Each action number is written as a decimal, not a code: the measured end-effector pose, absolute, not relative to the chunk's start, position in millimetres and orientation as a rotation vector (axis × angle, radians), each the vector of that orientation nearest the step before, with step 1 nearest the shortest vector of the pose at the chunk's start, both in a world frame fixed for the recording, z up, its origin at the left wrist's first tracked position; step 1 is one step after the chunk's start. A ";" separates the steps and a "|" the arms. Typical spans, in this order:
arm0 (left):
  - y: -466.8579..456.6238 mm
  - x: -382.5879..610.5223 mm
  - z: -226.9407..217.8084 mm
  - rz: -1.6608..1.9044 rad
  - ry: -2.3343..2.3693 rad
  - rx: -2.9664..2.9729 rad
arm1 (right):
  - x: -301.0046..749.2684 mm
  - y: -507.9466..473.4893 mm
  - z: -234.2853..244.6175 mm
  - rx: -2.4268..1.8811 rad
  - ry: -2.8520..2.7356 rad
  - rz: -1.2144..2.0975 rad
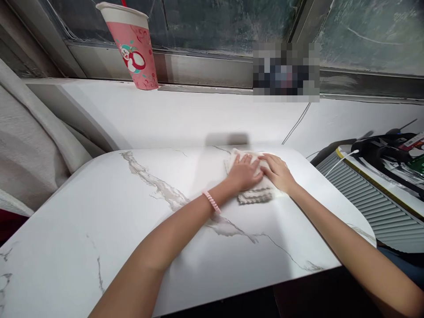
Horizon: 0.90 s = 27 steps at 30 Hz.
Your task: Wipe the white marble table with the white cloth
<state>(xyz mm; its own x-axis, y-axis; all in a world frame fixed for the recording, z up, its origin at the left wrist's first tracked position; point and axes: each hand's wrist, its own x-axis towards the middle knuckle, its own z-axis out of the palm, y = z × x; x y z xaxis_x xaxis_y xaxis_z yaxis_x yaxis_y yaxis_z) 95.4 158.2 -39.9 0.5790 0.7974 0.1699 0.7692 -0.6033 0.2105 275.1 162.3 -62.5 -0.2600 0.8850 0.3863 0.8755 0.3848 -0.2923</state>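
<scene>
A white cloth (255,195) with a grey edge lies folded on the white marble-patterned table (132,229), toward its far right. My left hand (244,173) lies flat on the cloth with fingers stretched out; a pink bead bracelet (212,202) circles that wrist. My right hand (278,171) rests flat on the cloth beside it, fingers extended too. Both hands press down on the cloth, side by side and touching.
A pink paper cup (132,46) with a straw stands on the window sill at the back left. Grey curtain fabric (29,145) hangs at the left. A ribbed grey unit (371,198) with cables and black gear (387,152) sits at the right of the table.
</scene>
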 end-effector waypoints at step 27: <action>67.4 -2.1 -47.6 0.398 1.676 2.828 | 161.5 76.7 -62.3 -1.384 -2.320 -0.058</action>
